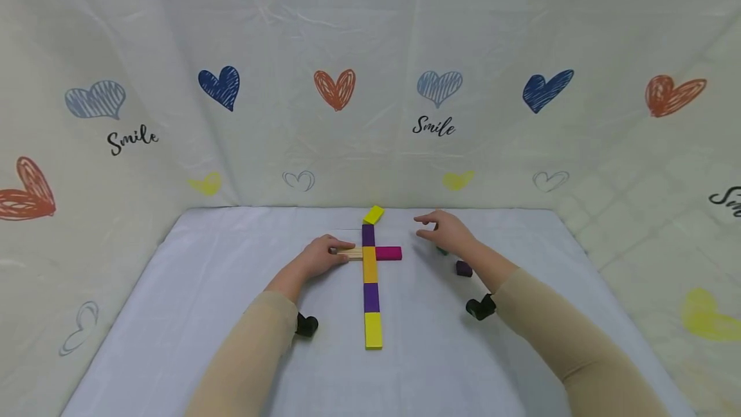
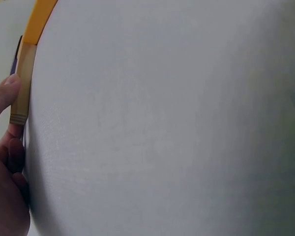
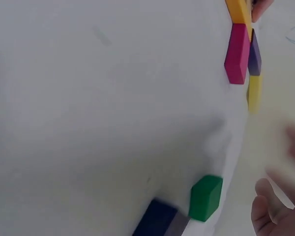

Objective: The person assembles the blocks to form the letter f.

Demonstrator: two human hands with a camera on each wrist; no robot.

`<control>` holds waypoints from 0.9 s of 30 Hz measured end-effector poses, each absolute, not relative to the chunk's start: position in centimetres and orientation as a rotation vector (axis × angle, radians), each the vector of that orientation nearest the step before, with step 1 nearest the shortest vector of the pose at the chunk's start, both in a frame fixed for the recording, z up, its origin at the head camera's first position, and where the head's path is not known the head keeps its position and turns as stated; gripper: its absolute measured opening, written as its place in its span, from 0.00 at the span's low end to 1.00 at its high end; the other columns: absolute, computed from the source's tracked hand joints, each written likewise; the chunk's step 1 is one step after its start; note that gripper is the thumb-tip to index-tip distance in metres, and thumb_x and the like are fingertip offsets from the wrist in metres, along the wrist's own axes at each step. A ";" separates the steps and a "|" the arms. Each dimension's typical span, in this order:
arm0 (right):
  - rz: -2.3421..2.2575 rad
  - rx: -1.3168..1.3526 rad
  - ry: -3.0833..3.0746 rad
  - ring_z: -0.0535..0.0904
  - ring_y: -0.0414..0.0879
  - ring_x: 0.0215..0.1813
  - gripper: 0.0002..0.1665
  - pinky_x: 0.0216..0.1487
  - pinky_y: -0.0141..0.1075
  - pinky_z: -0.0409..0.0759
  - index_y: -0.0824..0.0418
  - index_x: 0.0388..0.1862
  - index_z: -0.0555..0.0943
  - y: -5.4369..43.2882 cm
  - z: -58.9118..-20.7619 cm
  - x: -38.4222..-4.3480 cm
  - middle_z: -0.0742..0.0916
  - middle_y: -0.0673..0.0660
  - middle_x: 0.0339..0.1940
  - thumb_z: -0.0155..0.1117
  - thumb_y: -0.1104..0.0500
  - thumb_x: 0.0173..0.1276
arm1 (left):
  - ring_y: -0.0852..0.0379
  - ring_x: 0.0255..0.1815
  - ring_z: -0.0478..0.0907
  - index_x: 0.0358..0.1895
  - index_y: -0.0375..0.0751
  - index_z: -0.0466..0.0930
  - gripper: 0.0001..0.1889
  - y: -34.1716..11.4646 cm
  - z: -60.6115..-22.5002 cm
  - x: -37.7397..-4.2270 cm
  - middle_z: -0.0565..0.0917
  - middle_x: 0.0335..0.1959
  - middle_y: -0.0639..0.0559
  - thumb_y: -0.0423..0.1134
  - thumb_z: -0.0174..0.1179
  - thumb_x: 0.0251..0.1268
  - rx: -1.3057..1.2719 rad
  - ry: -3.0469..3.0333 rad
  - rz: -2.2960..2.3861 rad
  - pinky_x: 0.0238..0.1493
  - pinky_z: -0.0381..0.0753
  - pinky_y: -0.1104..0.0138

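Observation:
My left hand point(image 1: 320, 256) pinches a plain wooden block point(image 1: 354, 253) between thumb and fingers. The block lies against the left side of an orange block point(image 1: 370, 265). In the left wrist view, the thumb presses along the side of the wooden block point(image 2: 23, 81). A magenta block point(image 1: 388, 253) touches the orange block's right side. Purple blocks point(image 1: 372, 297) and a yellow block point(image 1: 373, 331) continue the upright line. At its far end a yellow block point(image 1: 374, 214) sits askew. My right hand point(image 1: 447, 230) hovers to the right, fingers apart and holding nothing.
Below the right hand lie a green block point(image 3: 206, 198) and a dark block point(image 3: 155, 219). In the head view the right forearm partly covers the green one. A white cloth point(image 1: 202, 288) covers the table, and a printed curtain point(image 1: 370, 147) rises behind its back edge.

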State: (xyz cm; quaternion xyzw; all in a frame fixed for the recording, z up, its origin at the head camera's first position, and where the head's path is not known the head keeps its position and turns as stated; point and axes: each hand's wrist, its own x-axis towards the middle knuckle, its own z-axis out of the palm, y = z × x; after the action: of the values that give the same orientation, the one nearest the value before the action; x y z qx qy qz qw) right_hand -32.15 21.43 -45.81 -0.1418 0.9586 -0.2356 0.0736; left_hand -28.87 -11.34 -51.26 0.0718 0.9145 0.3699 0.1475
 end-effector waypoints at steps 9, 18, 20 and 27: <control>-0.743 -0.385 2.851 0.76 0.52 0.47 0.26 0.42 0.42 0.77 0.58 0.65 0.79 25.4 -45.7 -30.0 0.81 0.62 0.58 0.66 0.52 0.70 | 0.50 0.54 0.71 0.57 0.68 0.84 0.16 -11.5 -51.2 -28.8 0.76 0.56 0.53 0.47 0.64 0.68 0.221 2.624 1.081 0.60 0.72 0.53; -0.688 -0.312 2.840 0.76 0.57 0.52 0.30 0.46 0.47 0.78 0.59 0.67 0.77 27.0 -46.5 -29.5 0.80 0.64 0.58 0.67 0.50 0.69 | 0.50 0.53 0.71 0.57 0.68 0.83 0.16 -11.4 -51.3 -28.9 0.77 0.56 0.53 0.47 0.64 0.68 0.217 2.623 1.089 0.60 0.73 0.54; -0.659 -0.290 2.838 0.76 0.58 0.56 0.31 0.52 0.51 0.77 0.59 0.67 0.77 27.0 -46.8 -29.6 0.80 0.65 0.58 0.67 0.50 0.68 | 0.51 0.52 0.71 0.57 0.68 0.84 0.16 -11.5 -51.4 -28.9 0.77 0.55 0.53 0.47 0.64 0.68 0.225 2.626 1.087 0.59 0.73 0.55; -0.572 -0.237 2.830 0.75 0.59 0.59 0.33 0.59 0.54 0.74 0.61 0.67 0.76 26.6 -47.7 -29.7 0.82 0.64 0.57 0.69 0.49 0.66 | 0.52 0.51 0.71 0.57 0.67 0.84 0.16 -11.5 -51.7 -29.1 0.77 0.54 0.54 0.47 0.63 0.68 0.235 2.627 1.084 0.57 0.74 0.55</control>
State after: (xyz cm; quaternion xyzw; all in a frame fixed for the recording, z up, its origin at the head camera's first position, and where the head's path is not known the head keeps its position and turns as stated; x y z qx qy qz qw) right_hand -29.74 26.56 -47.73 -0.0811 0.9696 -0.1961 0.1219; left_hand -29.12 -11.46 -51.66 0.0814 0.9116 0.3762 0.1445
